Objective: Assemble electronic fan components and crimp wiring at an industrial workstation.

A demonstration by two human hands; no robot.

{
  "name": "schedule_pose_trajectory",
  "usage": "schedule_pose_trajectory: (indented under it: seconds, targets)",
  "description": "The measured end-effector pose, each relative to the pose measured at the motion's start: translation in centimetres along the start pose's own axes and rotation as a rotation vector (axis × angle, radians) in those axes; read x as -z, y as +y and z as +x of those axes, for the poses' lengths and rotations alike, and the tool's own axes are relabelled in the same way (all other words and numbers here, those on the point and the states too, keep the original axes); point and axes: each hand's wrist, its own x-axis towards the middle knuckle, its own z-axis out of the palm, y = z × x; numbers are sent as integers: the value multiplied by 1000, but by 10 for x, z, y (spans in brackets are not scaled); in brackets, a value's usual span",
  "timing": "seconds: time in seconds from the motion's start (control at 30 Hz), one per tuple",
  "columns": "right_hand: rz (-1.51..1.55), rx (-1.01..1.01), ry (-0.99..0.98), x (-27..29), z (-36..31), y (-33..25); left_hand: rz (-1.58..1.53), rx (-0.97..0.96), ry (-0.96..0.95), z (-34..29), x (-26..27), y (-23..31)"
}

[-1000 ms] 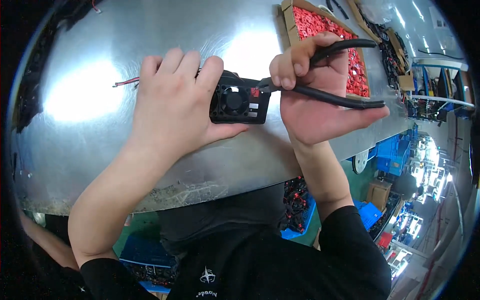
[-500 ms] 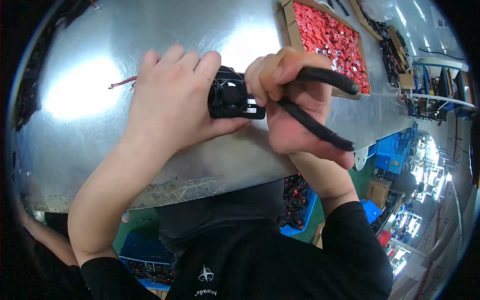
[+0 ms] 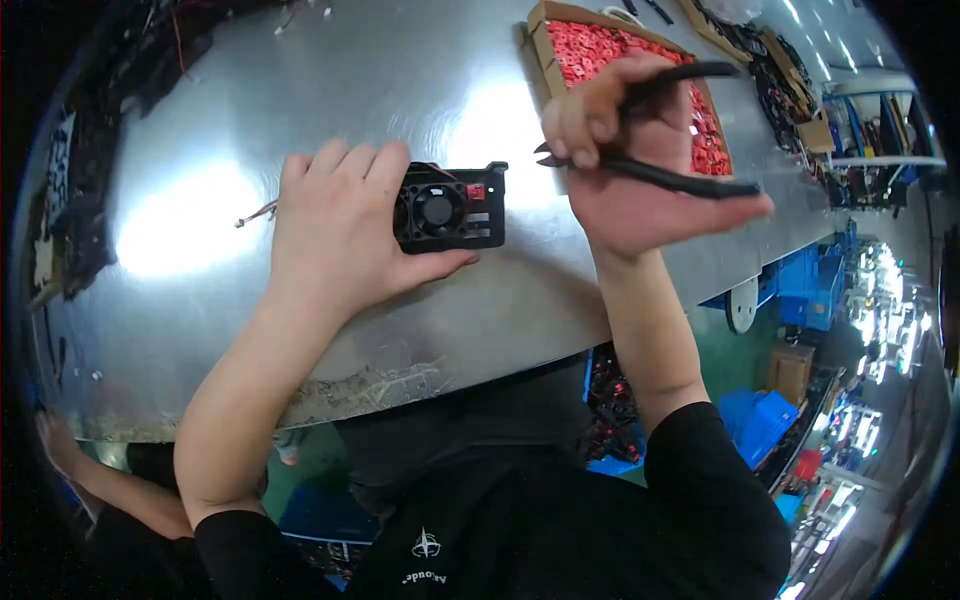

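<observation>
My left hand [image 3: 335,225] is wrapped over the left part of a black plastic housing, its thumb along the near edge. A small black cooling fan [image 3: 437,210] sits in that housing [image 3: 496,225], which rests on the metal table. Beside the fan, near the housing's far right corner, is a small red piece [image 3: 476,191]. Thin wires with a white plug [image 3: 241,222] come out left of my hand. Raised to the right, my right hand [image 3: 625,215] grips black-handled pliers [image 3: 690,183]. Their jaw tips are parted and clear of the housing.
A cardboard box [image 3: 541,55] of small red parts stands at the far right, partly behind my right hand. Dark parts and cables [image 3: 80,170] lie along the left side. Blue crates [image 3: 760,420] stand beyond the table's right edge. Another person's arm [image 3: 120,490] shows at lower left.
My right hand has drawn the pliers away from the housing, up and to the right. The red piece beside the fan now shows. My left hand still holds the housing, slightly farther left in view.
</observation>
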Motion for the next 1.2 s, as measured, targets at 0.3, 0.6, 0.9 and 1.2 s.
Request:
schedule_pose_trajectory:
  seconds: [0.3, 0.6, 0.9, 1.2]
  targets:
    - [-568, -248, 18, 17, -4, 38, -10, 63, -155, 13, 17, -2]
    - [-564, -65, 95, 24, -21, 39, -202, -123, -225, -4, 14, -16]
    - [-235, -80, 330, 32, -15, 44, 382, -145, -38, 5, 72, 33]
    - [-195, -113, 343, 28, -12, 39, 149, 624, -51, -28, 14, 71]
